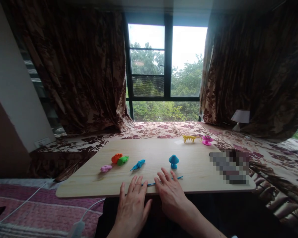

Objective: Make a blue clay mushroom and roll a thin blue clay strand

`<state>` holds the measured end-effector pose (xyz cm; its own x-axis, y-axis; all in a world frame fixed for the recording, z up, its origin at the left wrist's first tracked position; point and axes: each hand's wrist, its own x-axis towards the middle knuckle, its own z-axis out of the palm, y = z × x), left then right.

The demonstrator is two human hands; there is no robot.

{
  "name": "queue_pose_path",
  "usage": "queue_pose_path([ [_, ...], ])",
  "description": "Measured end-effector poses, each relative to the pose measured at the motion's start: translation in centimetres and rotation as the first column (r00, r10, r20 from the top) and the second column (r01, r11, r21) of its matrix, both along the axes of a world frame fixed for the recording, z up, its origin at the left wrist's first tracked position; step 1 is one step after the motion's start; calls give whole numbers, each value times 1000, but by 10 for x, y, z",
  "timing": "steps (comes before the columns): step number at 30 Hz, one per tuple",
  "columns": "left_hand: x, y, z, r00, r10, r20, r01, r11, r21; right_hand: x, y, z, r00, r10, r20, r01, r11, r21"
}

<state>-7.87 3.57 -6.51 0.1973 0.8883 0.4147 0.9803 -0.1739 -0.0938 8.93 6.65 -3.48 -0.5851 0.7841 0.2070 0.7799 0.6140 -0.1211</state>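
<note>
A thin blue strand [151,184], which looks like rolled modelling clay, lies along the near edge of the wooden board [89,181]. My left hand [132,205] rests palm down over its left end, fingers stretched out. Across its right part lies my right hand [171,195], also flat with the fingers apart; the strand's tip shows beyond them. Just past the right fingertips stands a blue mushroom-shaped figure [173,160]. A blue lump with a pointed end [138,164] lies ahead of my left hand. What is directly under both palms is hidden.
Orange [116,158], green [123,161] and pink [105,169] lumps sit on the board's left. At the far right edge stand a yellow legged figure [188,138] and a magenta piece on a foot [207,140]. A small lamp [240,117] stands beyond; a blurred patch covers the board's right.
</note>
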Motion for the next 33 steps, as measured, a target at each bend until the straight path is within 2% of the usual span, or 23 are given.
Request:
queue_pose_path([
  [7, 1, 2, 7, 1000, -2, 2, 2, 1000, 14, 20, 8, 0, 998, -54, -10, 54, 999, -5],
  [16, 12, 5, -2, 995, -85, 42, 86, 996, -19, 15, -4, -4, 1000, 1, 0, -1, 1000, 3],
  [22, 17, 5, 1, 994, -71, 80, 72, 997, -17, 11, 0, -4, 999, -22, 23, 21, 999, 25],
  [27, 15, -1, 0, 994, -98, 44, 100, 995, -30, 10, -5, -7, 999, 4, 43, -4, 1000, 13],
  [33, 20, 9, 2, 995, -69, 77, 70, 997, -16, 7, 2, -5, 999, -10, 36, 10, 1000, 17],
])
